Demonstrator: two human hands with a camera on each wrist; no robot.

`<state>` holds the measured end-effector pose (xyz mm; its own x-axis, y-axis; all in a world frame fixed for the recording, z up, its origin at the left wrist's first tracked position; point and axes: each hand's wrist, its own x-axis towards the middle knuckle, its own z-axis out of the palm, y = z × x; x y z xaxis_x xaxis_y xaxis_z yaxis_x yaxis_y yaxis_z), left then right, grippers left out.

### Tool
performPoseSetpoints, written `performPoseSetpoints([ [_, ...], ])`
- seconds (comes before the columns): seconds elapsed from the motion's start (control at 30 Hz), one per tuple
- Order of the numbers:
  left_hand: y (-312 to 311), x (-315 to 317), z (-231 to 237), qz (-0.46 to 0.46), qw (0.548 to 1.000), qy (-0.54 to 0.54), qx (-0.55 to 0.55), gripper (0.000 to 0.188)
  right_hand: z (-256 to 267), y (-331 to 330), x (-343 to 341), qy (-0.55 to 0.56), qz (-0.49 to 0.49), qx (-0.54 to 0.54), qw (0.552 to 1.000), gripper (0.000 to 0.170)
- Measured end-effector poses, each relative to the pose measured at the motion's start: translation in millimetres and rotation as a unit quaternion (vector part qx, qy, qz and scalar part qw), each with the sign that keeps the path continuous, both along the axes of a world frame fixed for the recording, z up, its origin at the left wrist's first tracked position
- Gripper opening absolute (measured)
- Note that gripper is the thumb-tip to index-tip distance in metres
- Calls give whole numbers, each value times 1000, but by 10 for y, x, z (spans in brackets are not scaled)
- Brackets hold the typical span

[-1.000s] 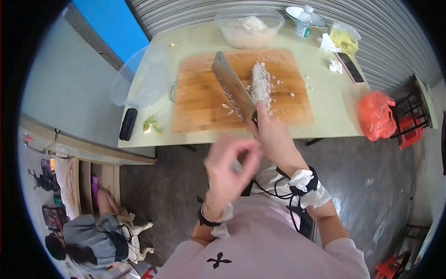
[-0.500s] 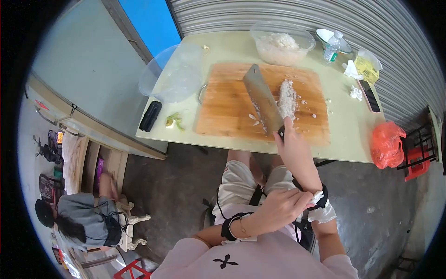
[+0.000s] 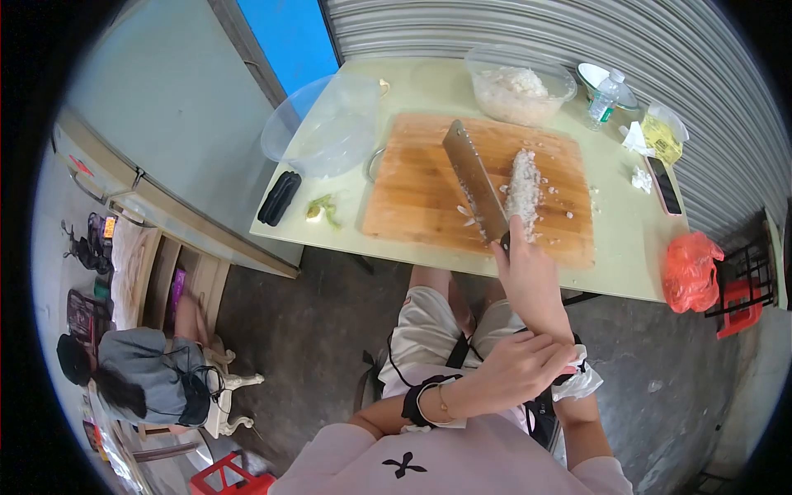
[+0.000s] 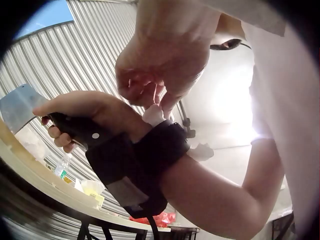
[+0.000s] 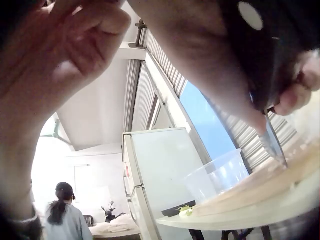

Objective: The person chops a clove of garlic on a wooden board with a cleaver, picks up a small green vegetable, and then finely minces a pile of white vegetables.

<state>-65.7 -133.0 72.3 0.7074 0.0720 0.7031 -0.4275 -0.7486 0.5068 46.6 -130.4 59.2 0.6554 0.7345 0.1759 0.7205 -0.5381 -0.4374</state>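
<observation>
My right hand (image 3: 532,276) grips the black handle of a cleaver (image 3: 477,183). Its broad blade lies over the wooden cutting board (image 3: 404,190), with white bits stuck along the edge. Beside the blade runs a long heap of finely chopped white food (image 3: 523,188). My left hand (image 3: 520,367) is at the right wrist, its fingers curled. In the left wrist view its fingertips pinch a crumpled white tissue (image 4: 153,115) at the black wrist strap (image 4: 167,142).
A clear bowl (image 3: 516,103) of chopped white food stands behind the board, an empty clear tub (image 3: 322,144) left of it. Green trimmings (image 3: 326,210) and a black case (image 3: 279,199) lie front left. Rightward are a bottle (image 3: 606,99), a phone (image 3: 664,186) and a red bag (image 3: 691,272).
My left hand has moved from in front of my body rightward to the right wrist and pinches the tissue there. The right hand keeps hold of the cleaver. The head view has shifted.
</observation>
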Motion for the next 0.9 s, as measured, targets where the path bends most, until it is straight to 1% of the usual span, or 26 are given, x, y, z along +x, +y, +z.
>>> performPoseSetpoints([
  [0.07,-1,-10,-8,-4,1000,6,23,19,-1,-14,-1,1,-2,7,1000,27],
  [0.2,11,-6,-19,-13,1000,19,21,19,-28,-44,41,-1,-9,26,1000,28],
  [0.3,30,14,-34,-18,1000,19,-3,18,-41,-60,98,25,2,40,999,30],
  [0.37,67,24,-14,-1,999,-11,-36,17,-36,-58,108,27,-5,37,999,30],
  [0.4,105,8,-11,-17,997,6,-71,18,-29,-60,112,26,-12,36,999,30],
  [0.43,163,-1,-12,-17,997,7,-72,18,-23,-63,103,27,-12,35,999,30],
  [0.5,329,-8,-33,12,986,8,-163,17,-16,-63,76,-11,-23,27,999,30],
  [0.57,569,-12,-45,115,968,44,-217,16,-85,-83,96,-9,-14,45,999,30],
  [0.63,872,100,-83,264,947,82,-161,17,-115,-98,81,-6,-5,63,998,30],
  [0.7,1252,242,-415,306,944,83,-89,18,-110,-94,56,-13,-15,54,998,30],
  [0.73,1385,305,-541,307,944,82,-88,18,-99,-96,42,-13,-14,55,998,30],
  [0.8,1576,426,-676,318,944,78,-33,15,-72,-89,30,-13,-14,36,999,29],
  [0.9,1651,545,-777,294,951,90,-37,11,-74,-80,24,-31,-14,31,999,29],
])
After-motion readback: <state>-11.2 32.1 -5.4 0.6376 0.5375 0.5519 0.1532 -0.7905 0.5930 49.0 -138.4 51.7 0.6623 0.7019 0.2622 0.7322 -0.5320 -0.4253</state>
